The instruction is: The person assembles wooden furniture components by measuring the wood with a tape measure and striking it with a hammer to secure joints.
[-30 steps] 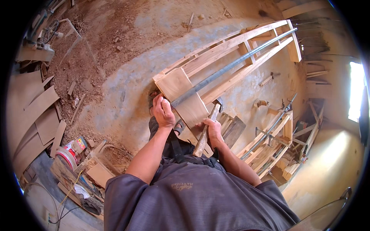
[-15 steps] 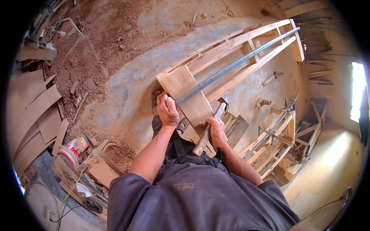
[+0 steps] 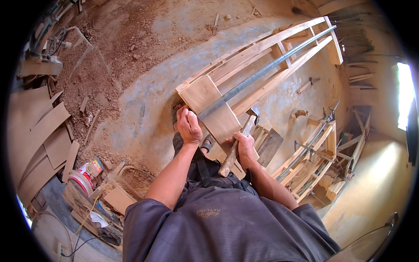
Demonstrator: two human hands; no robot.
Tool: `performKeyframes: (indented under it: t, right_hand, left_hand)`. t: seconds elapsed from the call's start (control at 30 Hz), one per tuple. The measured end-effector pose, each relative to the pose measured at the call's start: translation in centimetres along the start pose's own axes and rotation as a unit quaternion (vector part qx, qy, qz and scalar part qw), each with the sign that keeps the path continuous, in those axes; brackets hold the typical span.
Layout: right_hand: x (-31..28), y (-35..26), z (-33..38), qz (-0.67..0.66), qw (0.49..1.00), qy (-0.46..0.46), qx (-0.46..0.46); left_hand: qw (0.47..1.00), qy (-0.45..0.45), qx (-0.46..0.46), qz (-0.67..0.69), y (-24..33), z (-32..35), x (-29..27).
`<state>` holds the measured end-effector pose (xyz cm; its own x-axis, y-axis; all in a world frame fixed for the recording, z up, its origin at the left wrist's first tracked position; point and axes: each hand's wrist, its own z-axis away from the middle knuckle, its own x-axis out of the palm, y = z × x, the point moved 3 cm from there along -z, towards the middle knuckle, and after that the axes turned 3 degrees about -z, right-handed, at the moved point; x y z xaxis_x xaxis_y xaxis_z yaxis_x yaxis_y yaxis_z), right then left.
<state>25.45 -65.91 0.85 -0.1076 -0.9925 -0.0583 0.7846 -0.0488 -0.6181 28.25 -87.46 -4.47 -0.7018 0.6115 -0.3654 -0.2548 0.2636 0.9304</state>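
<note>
Bucket [image 3: 82, 181], red and white, sits at left, partly hidden by scraps. The person's left hand [image 3: 189, 127] is curled at the near end of a metal bar [image 3: 257, 77], covering that tip; whether it grips anything cannot be told. The bar's long axis runs from near left to far right over a wooden frame [image 3: 262, 49]. Farther right, the right hand [image 3: 245, 148] wraps a hammer [image 3: 248, 126], masking mid-handle; its head points far right, butt near left.
</note>
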Motion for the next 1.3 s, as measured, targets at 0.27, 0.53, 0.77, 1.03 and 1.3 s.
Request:
performKeyframes:
  t: [0.27,0.53,0.77,1.03,1.3]
  right_hand:
    - [-0.3,0.1,-0.1,0.005,1.000,0.008,-0.016]
    - [0.2,-0.2,-0.2,0.031,0.999,0.022,-0.015]
    - [-0.2,0.4,-0.4,0.021,0.998,0.063,-0.017]
    - [0.8,0.9,-0.8,0.007,0.995,0.099,-0.022]
    - [1.2,0.4,-0.8,0.001,0.992,0.127,-0.028]
  left_hand:
    - [0.999,-0.017,-0.031,0.008,0.4,-0.1,0.1]
    - [0.988,-0.102,-0.115,0.010,-0.1,-0.2,-0.5]
    - [0.981,-0.073,0.118,-0.133,6.2,-6.8,-2.7]
    - [0.902,-0.429,0.021,-0.045,4.0,-15.4,2.5]
    - [0.915,-0.402,0.013,-0.044,4.2,-14.9,2.7]
